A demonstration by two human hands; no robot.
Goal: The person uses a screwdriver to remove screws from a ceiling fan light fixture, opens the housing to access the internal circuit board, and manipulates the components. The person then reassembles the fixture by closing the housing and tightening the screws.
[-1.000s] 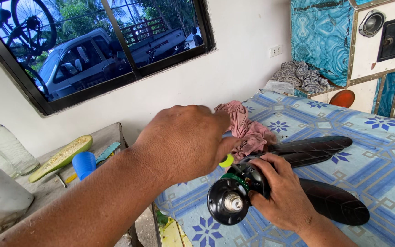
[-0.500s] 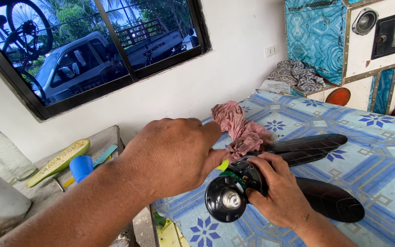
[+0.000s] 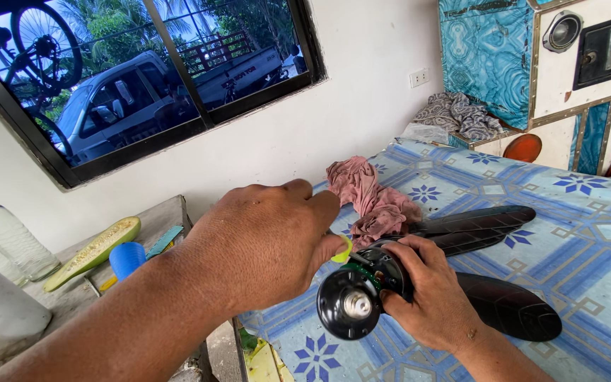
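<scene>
The left hand (image 3: 263,244) has its fingers curled in and pinched on a small yellow-green tool handle (image 3: 343,250), whose thin shaft points down into the back of the black fan motor (image 3: 357,295); only the tip of the handle shows past the knuckles, so what kind of tool it is cannot be told. The right hand (image 3: 436,297) wraps the motor housing from the side, fingers pressed around it, with the round front face and its metal spindle turned toward the camera. Compared with a second ago, the motor sits slightly lower and nearer the front edge of the table (image 3: 588,247), and the left hand has closed in tighter over the tool, so the work on the motor's back seems to be going on rather than finished. Just behind the hands lie the dark fan blades (image 3: 482,226) and a crumpled pink rag (image 3: 369,198) on the blue patterned covering. Off the table's left edge, a bench holds a blue cup (image 3: 127,258).
</scene>
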